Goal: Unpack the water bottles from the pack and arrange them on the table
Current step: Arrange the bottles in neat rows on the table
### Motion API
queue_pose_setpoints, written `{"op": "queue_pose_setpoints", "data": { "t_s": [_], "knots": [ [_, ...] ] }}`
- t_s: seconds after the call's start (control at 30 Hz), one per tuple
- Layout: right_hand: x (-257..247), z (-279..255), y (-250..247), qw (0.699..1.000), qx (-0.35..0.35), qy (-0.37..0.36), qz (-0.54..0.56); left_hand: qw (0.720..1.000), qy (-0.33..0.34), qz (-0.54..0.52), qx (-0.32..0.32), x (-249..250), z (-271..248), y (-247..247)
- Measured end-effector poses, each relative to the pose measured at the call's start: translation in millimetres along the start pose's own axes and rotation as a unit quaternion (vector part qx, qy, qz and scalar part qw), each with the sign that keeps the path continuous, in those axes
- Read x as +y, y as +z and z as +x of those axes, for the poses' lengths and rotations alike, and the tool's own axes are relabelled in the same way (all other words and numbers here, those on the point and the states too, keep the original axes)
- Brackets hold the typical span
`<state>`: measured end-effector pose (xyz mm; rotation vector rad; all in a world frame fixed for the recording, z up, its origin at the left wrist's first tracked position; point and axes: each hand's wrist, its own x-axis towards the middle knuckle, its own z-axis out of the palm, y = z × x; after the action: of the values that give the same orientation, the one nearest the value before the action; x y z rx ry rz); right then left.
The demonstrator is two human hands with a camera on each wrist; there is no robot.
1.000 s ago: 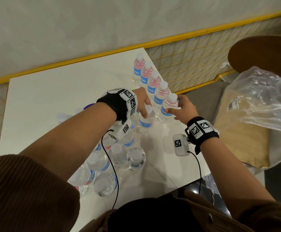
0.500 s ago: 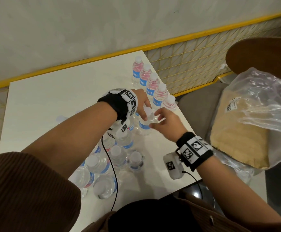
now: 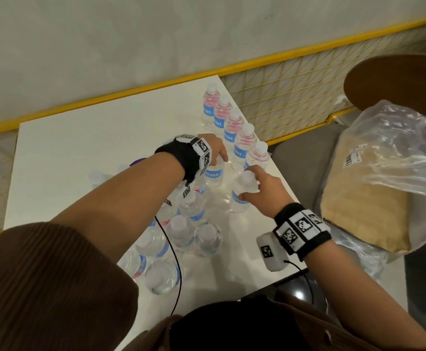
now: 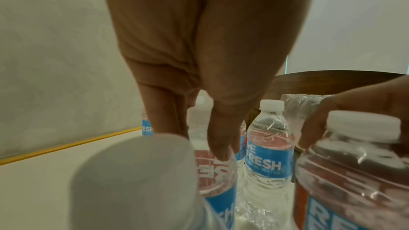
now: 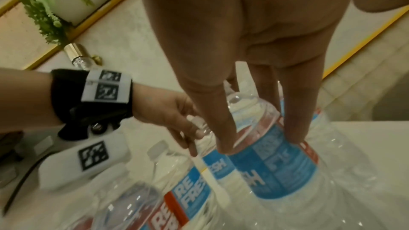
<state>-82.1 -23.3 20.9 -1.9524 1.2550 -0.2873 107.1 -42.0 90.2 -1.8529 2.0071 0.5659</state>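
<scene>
A row of several water bottles (image 3: pixel 233 127) with blue labels stands along the right edge of the white table (image 3: pixel 80 148). My right hand (image 3: pixel 256 191) grips an upright bottle (image 3: pixel 239 198) by its shoulder, just short of the row's near end; thumb and fingers straddle it (image 5: pixel 276 167) in the right wrist view. My left hand (image 3: pixel 218 154) holds the neck of a second bottle (image 3: pixel 215 176) just to the left, thumb in front and fingers behind (image 4: pixel 212 172). Several more bottles (image 3: pixel 181 231) cluster under my left forearm.
A yellow mesh railing (image 3: pixel 282 97) runs behind and right of the table. On a grey seat to the right lies a clear plastic bag (image 3: pixel 389 168) over a tan bundle. A round wooden top (image 3: pixel 396 77) stands beyond it. Wrist-camera cables hang over the near bottles.
My right hand left the row's nearest bottle, came back toward my left hand, and now grips a new bottle shifted right toward the row. My left hand stays on a bottle neck.
</scene>
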Motion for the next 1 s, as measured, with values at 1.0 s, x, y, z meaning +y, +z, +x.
{"op": "queue_pose_setpoints", "data": {
  "t_s": [1.0],
  "knots": [
    [51,0,-26,0.987,0.094,0.076,0.109,1.000,-0.004,-0.019,0.025,1,-5,3]
  ]
}}
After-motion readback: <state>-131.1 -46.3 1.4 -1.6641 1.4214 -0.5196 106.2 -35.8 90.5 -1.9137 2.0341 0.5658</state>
